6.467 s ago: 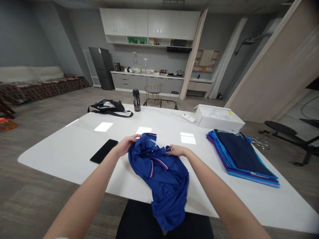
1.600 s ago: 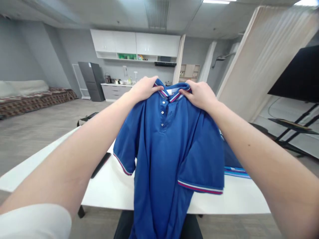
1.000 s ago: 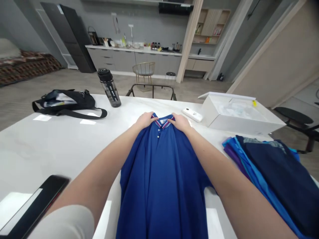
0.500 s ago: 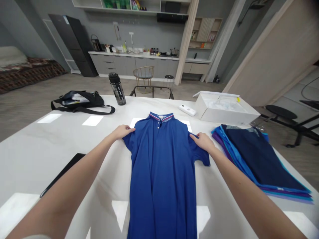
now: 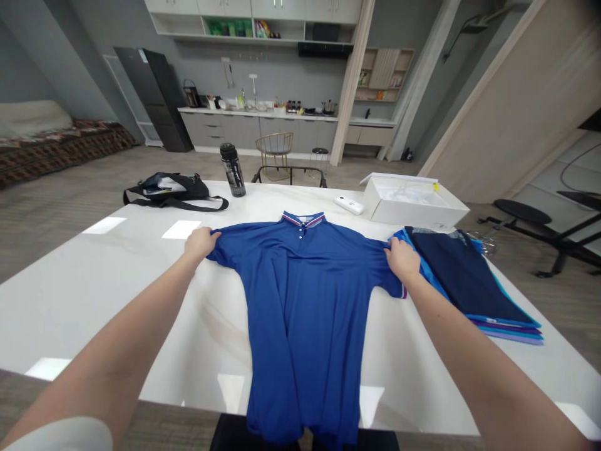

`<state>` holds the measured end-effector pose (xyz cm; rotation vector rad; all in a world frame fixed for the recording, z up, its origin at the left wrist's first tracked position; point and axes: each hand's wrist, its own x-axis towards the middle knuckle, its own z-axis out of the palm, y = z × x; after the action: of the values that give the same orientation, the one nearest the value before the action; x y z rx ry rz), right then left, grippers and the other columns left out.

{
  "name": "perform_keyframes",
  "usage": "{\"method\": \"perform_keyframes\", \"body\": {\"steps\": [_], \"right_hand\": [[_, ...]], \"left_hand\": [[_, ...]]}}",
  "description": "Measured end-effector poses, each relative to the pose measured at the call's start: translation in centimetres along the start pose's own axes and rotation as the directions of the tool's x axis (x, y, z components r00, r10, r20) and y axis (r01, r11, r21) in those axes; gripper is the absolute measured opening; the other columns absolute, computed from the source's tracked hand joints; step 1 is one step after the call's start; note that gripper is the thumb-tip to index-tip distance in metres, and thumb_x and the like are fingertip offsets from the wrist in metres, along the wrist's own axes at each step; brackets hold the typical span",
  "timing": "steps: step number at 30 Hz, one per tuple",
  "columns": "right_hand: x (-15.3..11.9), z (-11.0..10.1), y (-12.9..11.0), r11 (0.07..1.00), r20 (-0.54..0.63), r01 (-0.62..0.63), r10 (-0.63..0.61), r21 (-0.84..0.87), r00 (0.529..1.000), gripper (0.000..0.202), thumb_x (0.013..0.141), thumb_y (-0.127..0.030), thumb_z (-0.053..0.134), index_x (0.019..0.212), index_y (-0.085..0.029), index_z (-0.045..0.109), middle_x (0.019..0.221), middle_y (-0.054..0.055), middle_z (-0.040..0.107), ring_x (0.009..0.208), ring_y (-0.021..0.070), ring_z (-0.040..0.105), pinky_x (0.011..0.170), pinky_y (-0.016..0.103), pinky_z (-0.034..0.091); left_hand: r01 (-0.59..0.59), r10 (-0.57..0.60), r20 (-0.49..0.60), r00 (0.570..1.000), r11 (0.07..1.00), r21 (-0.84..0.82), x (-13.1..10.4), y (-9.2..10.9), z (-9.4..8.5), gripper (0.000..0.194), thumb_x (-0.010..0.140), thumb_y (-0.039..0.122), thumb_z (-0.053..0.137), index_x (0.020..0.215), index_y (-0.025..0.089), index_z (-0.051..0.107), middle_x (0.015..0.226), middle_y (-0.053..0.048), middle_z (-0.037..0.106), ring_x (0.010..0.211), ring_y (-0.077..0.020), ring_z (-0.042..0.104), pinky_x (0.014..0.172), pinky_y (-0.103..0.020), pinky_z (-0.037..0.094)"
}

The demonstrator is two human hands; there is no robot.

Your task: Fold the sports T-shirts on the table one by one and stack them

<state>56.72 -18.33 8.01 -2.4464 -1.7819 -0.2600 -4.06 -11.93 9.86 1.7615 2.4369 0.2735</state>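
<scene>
A blue polo shirt (image 5: 310,294) lies front up on the white table (image 5: 141,250), its striped collar at the far side and its hem hanging over the near edge. My left hand (image 5: 201,243) grips the sleeve on the left, fingers closed on the cloth. On the right, my right hand (image 5: 402,258) is closed on the other sleeve, close to a stack of folded clothes (image 5: 464,272). The cloth is stretched between both hands, with lengthwise folds down the body.
A white open box (image 5: 413,203) and a white device (image 5: 349,205) sit at the back right. Toward the back left are a black bag (image 5: 171,191) and a dark bottle (image 5: 233,170). A chair (image 5: 291,170) stands beyond the table.
Both hands have moved outward with the sleeves, spreading the shirt's shoulders wider. The view has shifted, and the table's near edge now shows.
</scene>
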Motion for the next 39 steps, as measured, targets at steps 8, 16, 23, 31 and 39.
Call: {"method": "perform_keyframes", "body": {"steps": [8,16,23,31,39], "right_hand": [[-2.0,2.4,-6.9,0.930,0.002,0.206,-0.217,0.304,0.976,0.053,0.103,-0.044,0.033,0.145,-0.016,0.049,0.151,0.017,0.048,0.137,0.0303,0.045,0.113,0.047,0.036],[1.1,4.9,-8.5,0.961,0.344,0.060,-0.154,0.268,0.926,0.070,0.100,-0.068,0.014,0.160,-0.037,0.027,0.170,0.001,0.018,0.154,0.0408,0.012,0.113,0.078,0.010],[4.4,6.2,-9.4,0.966,0.284,0.172,-0.222,0.191,0.933,0.072,0.098,-0.072,0.013,0.161,-0.038,0.023,0.170,-0.001,0.016,0.155,0.0359,0.011,0.116,0.075,0.008],[9.1,7.9,-10.0,0.966,0.248,0.213,-0.245,0.148,0.937,0.075,0.099,-0.069,0.013,0.163,-0.029,0.020,0.169,0.004,0.018,0.155,0.0324,0.015,0.119,0.071,0.010],[13.0,9.2,-10.4,0.945,0.148,0.260,-0.290,0.197,0.945,0.065,0.104,-0.050,0.024,0.157,-0.013,0.032,0.162,0.015,0.035,0.150,0.0290,0.029,0.122,0.051,0.022]], "left_hand": [[-0.441,0.444,-0.022,0.896,0.893,0.087,-4.2,7.5,5.5,0.058,0.103,0.045,0.032,0.153,0.019,0.040,0.156,-0.016,0.044,0.143,-0.0299,0.043,0.118,-0.050,0.030],[-0.305,0.304,0.235,0.923,0.952,-0.035,-1.8,8.3,8.3,0.072,0.101,0.062,0.011,0.159,0.024,0.033,0.168,-0.009,0.021,0.156,-0.0305,0.015,0.121,-0.063,0.017],[-0.391,0.376,0.224,0.899,0.920,0.028,2.5,7.8,9.4,0.064,0.104,0.049,0.011,0.161,0.024,0.028,0.168,-0.008,0.019,0.156,-0.0283,0.016,0.123,-0.054,0.020],[-0.448,0.432,0.158,0.888,0.891,0.078,7.2,8.6,11.0,0.065,0.104,0.047,0.020,0.160,0.016,0.029,0.168,-0.013,0.019,0.155,-0.0312,0.019,0.124,-0.051,0.020],[-0.491,0.483,0.108,0.869,0.869,0.060,10.2,9.4,12.1,0.066,0.103,0.048,0.023,0.158,0.012,0.032,0.166,-0.014,0.027,0.154,-0.0325,0.022,0.123,-0.050,0.022]]}}
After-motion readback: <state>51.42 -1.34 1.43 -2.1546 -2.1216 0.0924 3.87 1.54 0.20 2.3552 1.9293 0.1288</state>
